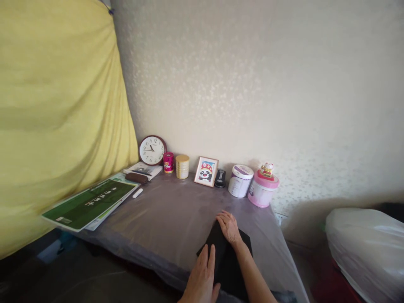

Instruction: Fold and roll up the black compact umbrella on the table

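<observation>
A flat, dark black sheet-like thing [225, 265] lies at the near edge of the covered table; I cannot tell whether it is cloth, paper or a folder. Across its far part lies my right hand [229, 228], palm down, its fingers stretched out and close together. My left hand [202, 271] rests along the left edge of the black thing, fingers extended and thumb apart. Neither hand is wrapped round anything. Part of the black thing is hidden under my hands and right forearm.
Along the wall stand a round clock [152, 150], a pink can [168, 163], a yellow-lidded tin [182, 167], a framed panda picture [206, 171], a white tub [240, 181] and a pink-lidded tub [262, 191] bearing a figurine. A green board [91, 204] overhangs the left edge.
</observation>
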`<state>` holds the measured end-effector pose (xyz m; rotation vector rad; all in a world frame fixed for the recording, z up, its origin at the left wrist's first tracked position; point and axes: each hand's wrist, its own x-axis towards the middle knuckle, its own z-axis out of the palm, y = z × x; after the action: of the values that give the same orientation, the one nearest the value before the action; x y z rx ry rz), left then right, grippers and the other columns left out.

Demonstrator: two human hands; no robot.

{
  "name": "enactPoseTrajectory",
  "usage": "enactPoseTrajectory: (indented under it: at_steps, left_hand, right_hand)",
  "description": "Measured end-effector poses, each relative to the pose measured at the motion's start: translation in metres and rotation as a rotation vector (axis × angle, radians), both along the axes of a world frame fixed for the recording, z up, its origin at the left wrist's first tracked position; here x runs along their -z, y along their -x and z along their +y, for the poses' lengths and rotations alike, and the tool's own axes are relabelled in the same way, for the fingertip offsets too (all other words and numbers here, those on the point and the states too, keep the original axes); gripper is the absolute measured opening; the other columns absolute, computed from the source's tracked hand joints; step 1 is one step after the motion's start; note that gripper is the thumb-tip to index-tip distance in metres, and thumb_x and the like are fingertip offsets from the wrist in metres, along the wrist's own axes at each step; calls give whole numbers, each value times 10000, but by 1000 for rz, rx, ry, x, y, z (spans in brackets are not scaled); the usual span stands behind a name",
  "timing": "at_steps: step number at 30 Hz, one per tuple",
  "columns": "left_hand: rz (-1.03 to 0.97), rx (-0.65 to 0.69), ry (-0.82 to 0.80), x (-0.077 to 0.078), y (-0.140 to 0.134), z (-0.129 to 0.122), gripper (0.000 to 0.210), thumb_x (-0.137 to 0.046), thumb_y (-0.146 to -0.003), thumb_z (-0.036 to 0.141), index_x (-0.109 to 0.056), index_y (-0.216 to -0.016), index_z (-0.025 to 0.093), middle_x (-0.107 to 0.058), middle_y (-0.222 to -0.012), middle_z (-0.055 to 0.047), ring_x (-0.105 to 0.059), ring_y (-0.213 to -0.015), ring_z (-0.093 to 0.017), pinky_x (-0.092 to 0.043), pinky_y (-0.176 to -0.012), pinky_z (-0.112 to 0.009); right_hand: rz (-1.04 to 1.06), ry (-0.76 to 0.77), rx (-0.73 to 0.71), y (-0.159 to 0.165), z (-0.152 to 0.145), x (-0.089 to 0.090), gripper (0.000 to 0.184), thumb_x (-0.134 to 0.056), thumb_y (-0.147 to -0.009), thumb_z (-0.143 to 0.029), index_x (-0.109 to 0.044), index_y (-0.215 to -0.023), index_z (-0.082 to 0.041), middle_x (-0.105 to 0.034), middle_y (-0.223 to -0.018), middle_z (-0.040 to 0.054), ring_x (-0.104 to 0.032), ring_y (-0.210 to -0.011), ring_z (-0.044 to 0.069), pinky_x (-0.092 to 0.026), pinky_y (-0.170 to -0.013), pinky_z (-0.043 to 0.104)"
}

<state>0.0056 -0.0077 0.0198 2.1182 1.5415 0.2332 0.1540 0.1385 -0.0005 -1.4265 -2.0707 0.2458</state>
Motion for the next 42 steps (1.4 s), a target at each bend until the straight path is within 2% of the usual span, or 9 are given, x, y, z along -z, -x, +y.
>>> enactPoseTrajectory:
  at_steps: [6,9,14,20,26,31,34,37,42]
  left_hand:
    - [28,-18,3,1,0,-2,952,-503,-557,45,-58,-1397,80,-133,-1482,-172,-179,-1358,-267,-234,-1094,-354]
    - [-2,-25,-10,3,0,-3,969,-469,-542,-5,-31,-1401,95,-129,-1488,-158,-172,-1361,-250,-237,-1092,-341]
    - [-44,-23,0,6,2,-5,964,-476,-564,-10,-14,-1402,103,-97,-1496,-149,-135,-1369,-251,-202,-1105,-342]
    - [-111,-47,-52,13,4,-7,943,-439,-578,-45,-26,-1408,127,-119,-1497,-129,-151,-1366,-230,-196,-1103,-319]
    - [-94,-47,-106,16,3,-9,918,-401,-594,-68,-25,-1409,123,-168,-1481,-146,-182,-1357,-230,-214,-1095,-321]
    - [-67,-43,-116,19,2,-10,906,-382,-615,-70,10,-1408,124,-198,-1467,-164,-210,-1349,-229,-238,-1083,-327]
    - [-57,-46,-117,19,2,-9,910,-382,-614,-71,14,-1408,129,-207,-1463,-167,-222,-1345,-228,-247,-1078,-327]
    - [-45,-50,-114,18,1,-9,913,-384,-612,-68,17,-1408,130,-207,-1465,-157,-219,-1347,-222,-249,-1076,-321]
    - [19,-58,-92,15,0,-10,904,-396,-607,-71,-15,-1407,106,-204,-1464,-170,-227,-1344,-226,-237,-1081,-315]
  right_hand:
    - [20,17,278,-22,3,-3,373,-335,-875,-292,-606,-1082,-140,-637,-1118,113,-566,-1060,210,-382,-950,346]
    - [95,62,461,-48,-18,-2,389,-347,-848,-318,-601,-1067,-121,-639,-1105,133,-579,-1044,234,-409,-919,346]
    - [235,165,616,-84,-66,14,415,-385,-800,-402,-606,-1016,-126,-669,-1018,139,-622,-951,255,-454,-826,334]
    - [303,244,570,-71,-97,13,365,-426,-761,-446,-647,-859,-172,-701,-852,99,-651,-842,247,-470,-722,304]
    - [216,156,567,-52,-109,-5,371,-425,-781,-439,-631,-936,-172,-685,-759,74,-650,-746,225,-448,-678,293]
    - [206,212,544,-57,-110,5,339,-470,-763,-404,-609,-963,-169,-667,-682,49,-642,-683,217,-441,-643,293]
    - [306,199,530,-59,-106,7,279,-518,-721,-367,-626,-891,-175,-672,-697,55,-638,-708,218,-452,-646,293]
    - [510,203,415,-52,-100,-4,294,-543,-707,-425,-633,-837,-177,-653,-654,32,-614,-647,197,-457,-579,278]
    - [825,290,219,-17,-81,-23,434,-546,-716,-505,-618,-960,-152,-632,-637,8,-557,-519,146,-424,-456,243]
